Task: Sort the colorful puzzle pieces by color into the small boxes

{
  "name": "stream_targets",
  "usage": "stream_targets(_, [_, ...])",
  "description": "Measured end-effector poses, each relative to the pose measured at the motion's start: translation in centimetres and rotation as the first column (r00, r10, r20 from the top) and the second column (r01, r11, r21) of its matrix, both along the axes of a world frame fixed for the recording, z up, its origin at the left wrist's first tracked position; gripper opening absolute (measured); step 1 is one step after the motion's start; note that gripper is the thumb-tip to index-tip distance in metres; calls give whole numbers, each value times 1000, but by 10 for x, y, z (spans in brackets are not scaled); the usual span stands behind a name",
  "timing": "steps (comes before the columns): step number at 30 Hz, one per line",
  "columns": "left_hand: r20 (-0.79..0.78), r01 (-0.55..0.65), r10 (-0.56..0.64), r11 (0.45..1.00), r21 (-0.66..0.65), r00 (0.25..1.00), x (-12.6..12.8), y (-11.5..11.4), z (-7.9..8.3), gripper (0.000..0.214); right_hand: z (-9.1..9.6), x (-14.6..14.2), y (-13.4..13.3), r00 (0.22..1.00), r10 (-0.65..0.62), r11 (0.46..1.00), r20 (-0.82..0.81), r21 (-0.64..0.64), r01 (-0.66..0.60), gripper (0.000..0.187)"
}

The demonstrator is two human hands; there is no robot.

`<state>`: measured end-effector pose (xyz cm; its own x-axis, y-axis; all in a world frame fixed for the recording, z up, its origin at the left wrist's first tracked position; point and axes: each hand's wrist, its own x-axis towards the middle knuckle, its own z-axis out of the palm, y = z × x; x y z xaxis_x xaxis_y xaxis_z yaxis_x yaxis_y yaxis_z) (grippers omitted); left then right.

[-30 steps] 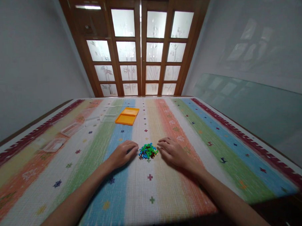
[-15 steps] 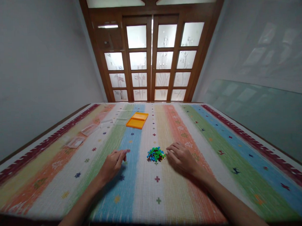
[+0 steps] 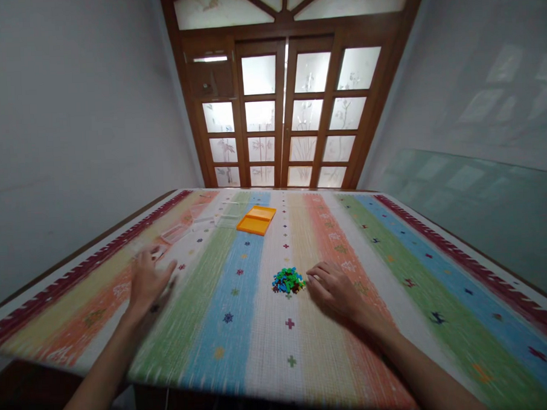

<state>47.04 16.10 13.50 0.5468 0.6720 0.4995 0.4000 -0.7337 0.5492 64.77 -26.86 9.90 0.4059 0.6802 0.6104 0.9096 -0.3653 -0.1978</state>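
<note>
My left hand point(image 3: 147, 280) is over the left side of the table, thumb spread wide from the fingers. Its fingertips reach a small clear plastic box point(image 3: 156, 253), which they partly cover; whether they touch it I cannot tell. My right hand point(image 3: 329, 287) rests on the cloth with loosely bent fingers, just right of a small heap of tiny blue, green, brown and yellow plastic pieces point(image 3: 288, 281). Its fingertips are at the heap's edge, and I see nothing held in them.
An open orange plastic case point(image 3: 257, 221) lies beyond the heap. More clear plastic boxes point(image 3: 177, 231) are at the far left. A striped cloth point(image 3: 271, 350) covers the table. Wooden doors with glass panes point(image 3: 287, 107) stand behind, and a glass sheet point(image 3: 473, 208) leans at the right wall.
My left hand has moved left, from near the heap to the small clear box, and its closed fingers have spread. My right hand stays beside the heap. The view has shifted slightly.
</note>
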Motion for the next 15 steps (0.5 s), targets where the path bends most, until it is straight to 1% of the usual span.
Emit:
stream_targets(1, [30,-117,117,993,20,993,-2,12,2,54,0,0,0,1000,-1,1000,7,-1,1,29])
stream_targets(3, [39,-229,230,973,-17,972,-4,31,3,71,1,1,0,1000,-4,1000,23,-8,4,30])
stream_targets(4, [48,-256,258,966,-40,965,-5,38,3,79,1,1,-1,1000,-5,1000,29,-12,5,30])
stream_targets(6, [68,-256,261,963,-79,963,-4,48,1,93,0,2,-1,999,-12,1000,29,-21,13,31])
stream_targets(10, [66,-221,231,967,-130,971,3,56,-6,106,-1,3,-1,1000,-22,999,21,-26,23,29])
stream_targets(13, [20,-202,208,965,-167,978,8,62,-9,111,-2,3,-2,999,-22,999,26,-25,22,28])
stream_targets(15, [0,-206,209,959,-194,978,10,66,-9,109,-2,3,-3,999,-23,999,29,-28,24,27])
